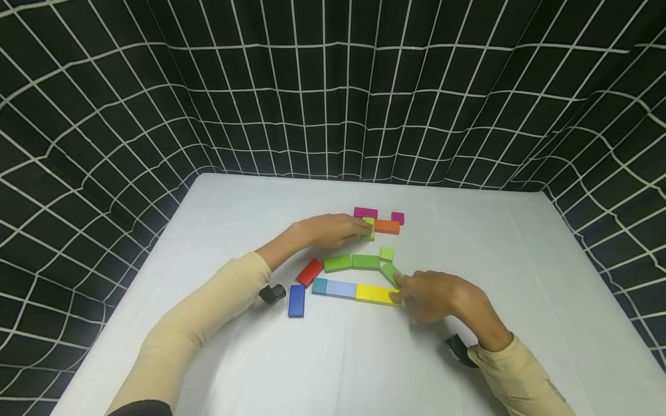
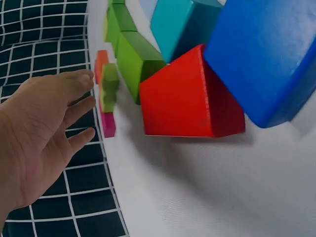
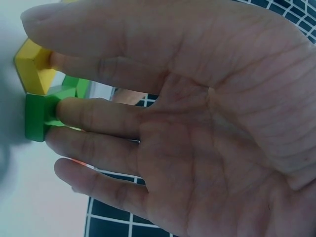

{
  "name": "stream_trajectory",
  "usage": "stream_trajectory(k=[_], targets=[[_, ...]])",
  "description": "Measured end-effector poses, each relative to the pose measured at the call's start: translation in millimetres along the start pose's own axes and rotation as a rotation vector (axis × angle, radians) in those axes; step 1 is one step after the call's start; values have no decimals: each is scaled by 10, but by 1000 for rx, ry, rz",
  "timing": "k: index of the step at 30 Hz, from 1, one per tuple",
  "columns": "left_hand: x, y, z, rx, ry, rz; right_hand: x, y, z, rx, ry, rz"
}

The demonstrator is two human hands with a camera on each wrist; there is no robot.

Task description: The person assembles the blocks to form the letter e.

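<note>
The yellow block [image 1: 376,294] and angled green block [image 1: 390,274] lie near the middle of the smooth white tabletop [image 1: 333,358], touched by the right hand's [image 1: 433,292] straight, parted fingers. Beyond, the left hand's [image 1: 333,230] extended, slightly spread fingers reach the lime block [image 2: 109,86]. Black, white-gridded cloth [image 1: 333,86] hangs rumpled behind and on both sides.

On the table [image 1: 333,370], from the front row of blocks [image 1: 359,293], a second row [image 1: 366,262] lies at twelve o'clock, a cluster [image 1: 387,226] beyond at one, one block [image 1: 296,301] at nine, another block [image 1: 310,272] at ten.
</note>
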State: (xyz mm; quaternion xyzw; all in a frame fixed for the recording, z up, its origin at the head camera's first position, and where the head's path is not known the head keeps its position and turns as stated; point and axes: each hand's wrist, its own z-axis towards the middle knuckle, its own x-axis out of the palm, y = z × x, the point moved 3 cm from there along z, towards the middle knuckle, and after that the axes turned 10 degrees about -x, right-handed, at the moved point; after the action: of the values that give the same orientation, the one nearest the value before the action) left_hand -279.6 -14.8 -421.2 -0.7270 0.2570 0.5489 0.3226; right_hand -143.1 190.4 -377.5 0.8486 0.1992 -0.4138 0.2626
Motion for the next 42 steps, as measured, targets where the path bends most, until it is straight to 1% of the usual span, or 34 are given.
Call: stream_trajectory(k=[3, 7, 10, 14, 17, 24, 27, 30, 33, 36, 37, 39, 42], targets=[[28, 17, 14, 5, 5, 3, 1, 4, 16, -10, 11, -13], [23, 15, -8, 22, -38, -8, 1, 5, 21, -5, 16, -21], [14, 8, -26, 40, -63, 36, 3, 7, 22, 6, 10, -5], [48, 9, -41, 50, -46, 121, 23, 15, 39, -8, 5, 1], [70, 15, -54, 29, -47, 159, 37, 22, 47, -22, 5, -5], [64, 50, -75, -60, -125, 233, 23, 24, 45, -10, 11, 1], [57, 71, -77, -75, -147, 258, 12, 21, 41, 0, 14, -2], [17, 75, -101, -75, -171, 267, 7, 20, 38, 5, 13, -5], [-51, 54, -157, -77, -199, 237, 6, 17, 35, 8, 8, -5], [-134, -3, -250, -79, -223, 164, 7, 11, 27, 16, 0, -2], [-161, -36, -293, -71, -230, 144, 8, 10, 24, 17, -3, -1], [-209, -119, -403, -41, -240, 112, 7, 7, 18, 18, -7, 2], [-270, -285, -623, 41, -259, 116, 2, 2, 6, 11, -10, -3]])
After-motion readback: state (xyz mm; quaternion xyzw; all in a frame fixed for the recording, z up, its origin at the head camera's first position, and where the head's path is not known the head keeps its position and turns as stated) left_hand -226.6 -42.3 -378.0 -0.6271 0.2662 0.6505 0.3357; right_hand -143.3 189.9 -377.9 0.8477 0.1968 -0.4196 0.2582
